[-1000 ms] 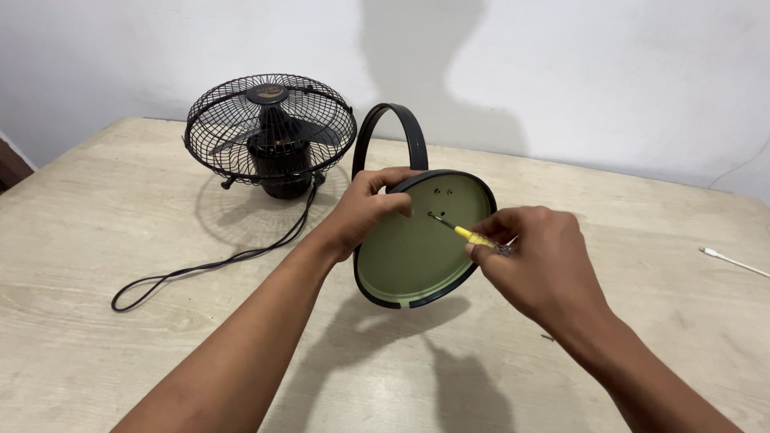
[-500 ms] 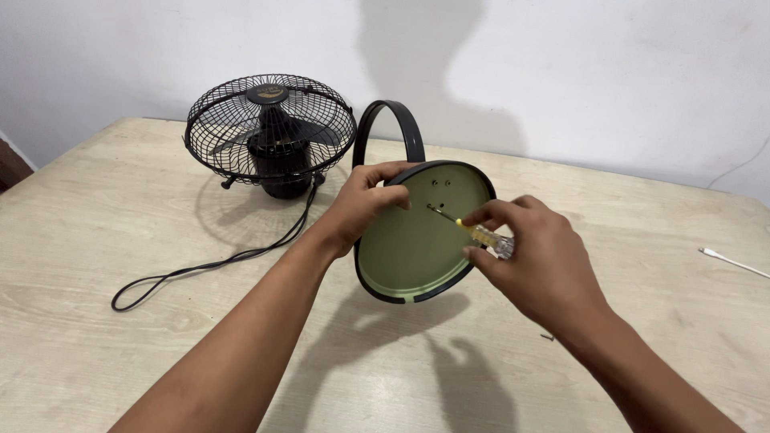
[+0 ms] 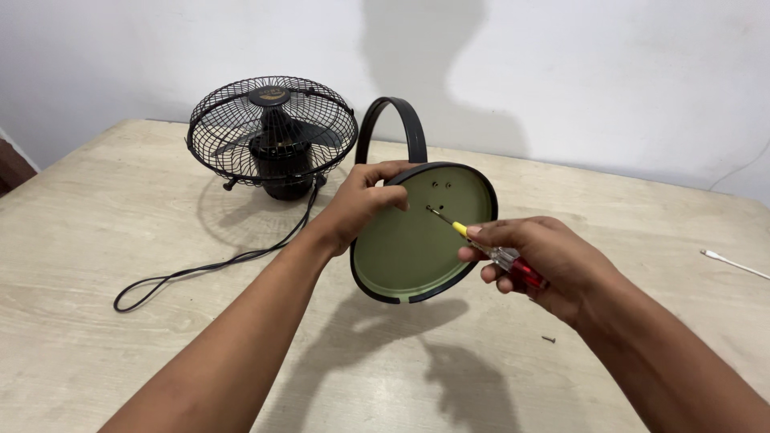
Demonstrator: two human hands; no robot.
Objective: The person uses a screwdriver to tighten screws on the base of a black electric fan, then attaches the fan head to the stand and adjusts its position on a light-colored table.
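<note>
One round base plate (image 3: 401, 248), olive green inside a black rim, is held tilted up off the table (image 3: 96, 240), its green face toward the camera. The left hand (image 3: 361, 200) is closed on its upper left edge, thumb on the green face and fingers curled behind. One black hoop-shaped bracket (image 3: 413, 128) rises from behind the plate's top edge. Three small holes show near the top of the green face.

The right hand (image 3: 537, 256) is closed around one screwdriver (image 3: 489, 250) with a red and clear handle and a yellow collar; its thin tip touches the plate at the lowest of the three holes.

One black table fan (image 3: 273, 136) with a wire cage stands at the far left, near the wall, well apart from the plate. Its single black cord (image 3: 200, 269) loops across the table toward the left edge. One small screw (image 3: 549, 339) lies on the table below the right wrist. One white cable (image 3: 734, 262) lies near the right edge. Bare tabletop lies between the arms and the near edge.
</note>
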